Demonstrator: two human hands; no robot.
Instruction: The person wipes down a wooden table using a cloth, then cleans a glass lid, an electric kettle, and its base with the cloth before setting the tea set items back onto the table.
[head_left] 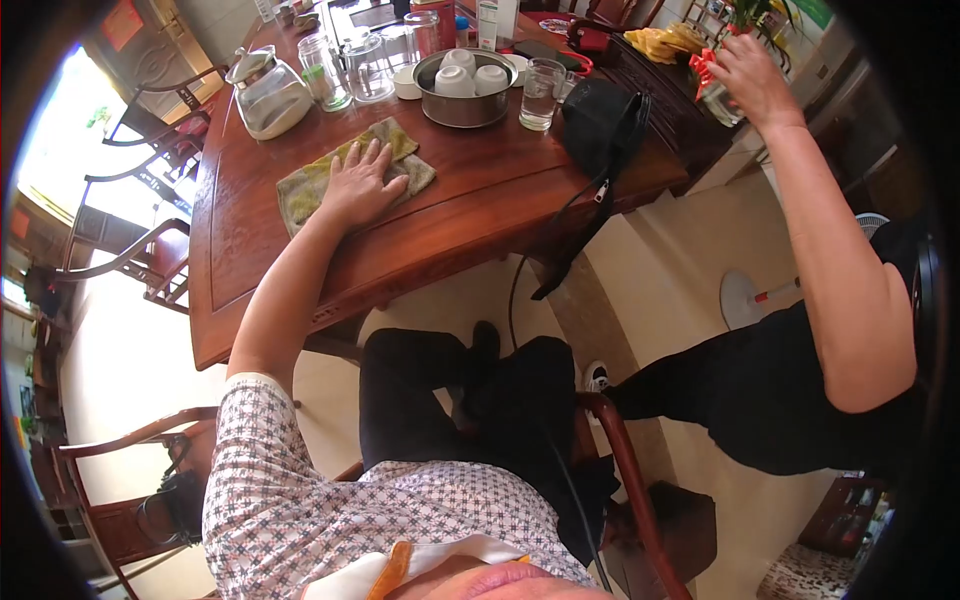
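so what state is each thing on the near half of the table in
cloth: folded over, lying under the left hand
glass teapot: upright, lid on
round pan: uncovered, holding cups
white cups: upside down in the pan
glass mug: upright, uncovered
black bag: strap over the table edge, can't tell if open

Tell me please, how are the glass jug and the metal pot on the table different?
The jug is see-through glass, while the pot is metal. The jug narrows toward its top; the pot is wide open and holds white cups. Both stand upright on the wooden table.
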